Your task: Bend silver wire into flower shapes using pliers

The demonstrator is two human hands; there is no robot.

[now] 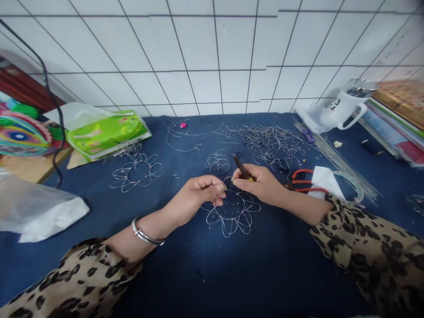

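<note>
My left hand [201, 193] has its thumb and fingers pinched on the upper left edge of a flower-shaped wire ring [232, 218]. Looped wire petals with small pink dots at the joints run around this ring. In my right hand [265, 184] is a pair of dark-jawed pliers [242, 167], jaws pointing up and left. The fingers also touch or come close to the ring's upper right edge; which one I cannot tell. Just behind the hands lies a small bundle of wire loops [217, 161]. A second wire flower [149, 166] rests on the blue cloth at left.
Tangled wire pieces [270, 139] spread at the back. Straight wires [344, 165], red-handled cutters [303, 172] and a white mug [347, 108] are on the right. A green packet [109, 132] and plastic bag [49, 207] sit left. A tiled wall [198, 48] bounds the back.
</note>
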